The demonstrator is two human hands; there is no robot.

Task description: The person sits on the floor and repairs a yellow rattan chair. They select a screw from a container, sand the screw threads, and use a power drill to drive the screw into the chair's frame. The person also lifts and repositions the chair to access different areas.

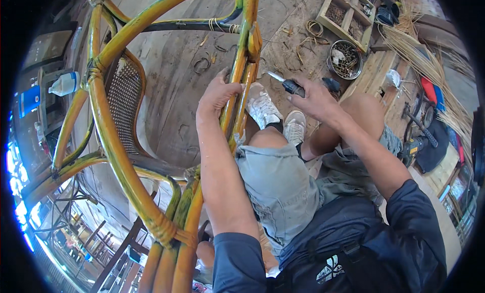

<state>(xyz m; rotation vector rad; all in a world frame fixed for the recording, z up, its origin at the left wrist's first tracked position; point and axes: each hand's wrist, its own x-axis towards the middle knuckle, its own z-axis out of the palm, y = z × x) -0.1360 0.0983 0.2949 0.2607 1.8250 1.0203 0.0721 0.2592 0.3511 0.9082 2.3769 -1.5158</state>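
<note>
A rattan chair frame (108, 118), glossy yellow-brown with dark green-black patches, stands on my left, with bindings wrapped round its joints. My left hand (221, 94) is closed round one of its paired upright poles (247, 85), thumb across the front. My right hand (316, 98), just right of those poles, grips a black-handled tool (293, 87) with a short bright metal blade. The blade points at the poles and appears apart from them; its exact kind is unclear. Part of the handle is hidden by my fingers. A woven cane panel (125, 98) sits inside the frame.
At the far right are a metal bowl (345, 59) of small pieces and a divided wooden box (348, 12). Cane strips (429, 60), a hammer (420, 125) and red-handled pliers (429, 91) lie right. Cane scraps litter the plank floor (172, 65). A plastic bottle (64, 84) is left.
</note>
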